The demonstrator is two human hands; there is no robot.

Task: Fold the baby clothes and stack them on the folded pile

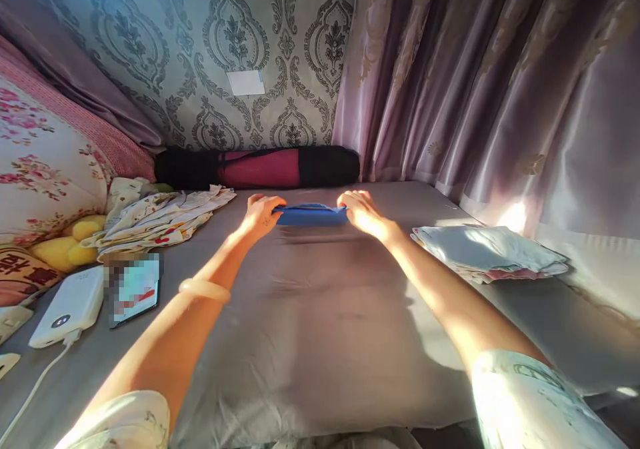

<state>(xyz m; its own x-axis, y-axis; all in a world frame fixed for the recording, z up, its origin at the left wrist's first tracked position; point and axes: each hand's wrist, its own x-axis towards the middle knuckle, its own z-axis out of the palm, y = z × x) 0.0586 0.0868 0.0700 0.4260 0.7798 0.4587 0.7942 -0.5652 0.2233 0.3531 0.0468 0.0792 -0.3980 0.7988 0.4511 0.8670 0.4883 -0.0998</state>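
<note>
Both my arms reach forward over the grey bed sheet (320, 342). Between my hands is a blue cloth (311, 217), stretched sideways, with a narrow fold along its top edge. My left hand (263, 212) pinches its left end, the fingers curled over the upper corner. At the other end, my right hand (365, 210) grips the upper right corner in the same way. The cloth's lower edge is close to the sheet; whether it touches I cannot tell. A pale bangle (205, 290) circles my left forearm.
To the right lies a stack of folded light cloths (490, 249). Rumpled printed clothes (165, 216), a yellow plush toy (83, 239), a white power bank (70, 306) with a cable and a phone (137, 289) lie left. A black and red roll (257, 167) lines the wall.
</note>
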